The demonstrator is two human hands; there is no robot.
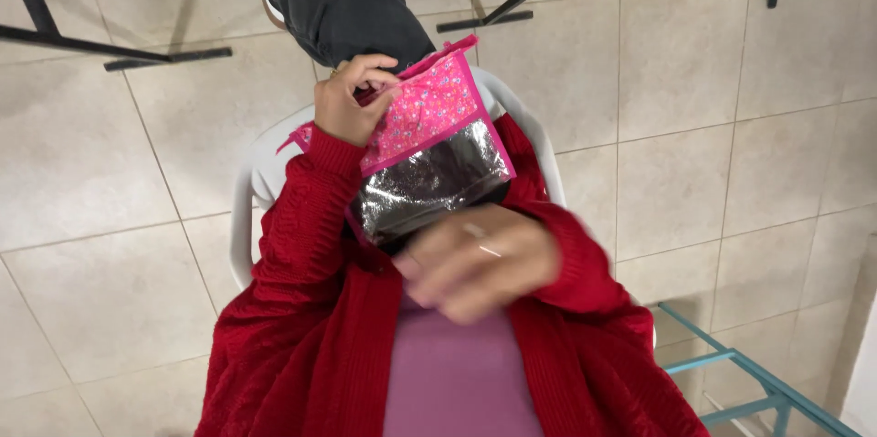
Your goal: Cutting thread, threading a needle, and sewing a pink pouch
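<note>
Pouch: a pink pouch (429,108) with small flower print and a bright pink trim, held up in the air over the person's lap, tilted, its mouth turned toward the near side.
Lining: a silver foil lining (429,183) shows inside the open mouth, crinkled and shiny; the dark inside hides whatever may be in it.
Left hand: the left hand (352,99) is clenched on the pouch's far left edge, fingers curled over the trim, and carries the weight.
Right hand: the right hand (480,259) is just near of the pouch mouth, blurred; it looks loose and half curled, with the fingers close to the foil rim. I cannot tell whether it grips the rim or only touches it.
Seat: a white plastic chair (260,172) on the tiled floor (713,108); a dark trouser leg (343,8) stretches to the far side.
Clothes: red knit cardigan (301,309) over a purple top (457,382).
Around: black metal legs (55,35) at the far left, a teal frame (749,373) at the near right.
Risk: in my judgement the pouch hangs from one pinched edge, so it could slip or swing and drop to the floor; tilted mouth-down like this, anything inside could spill out.
</note>
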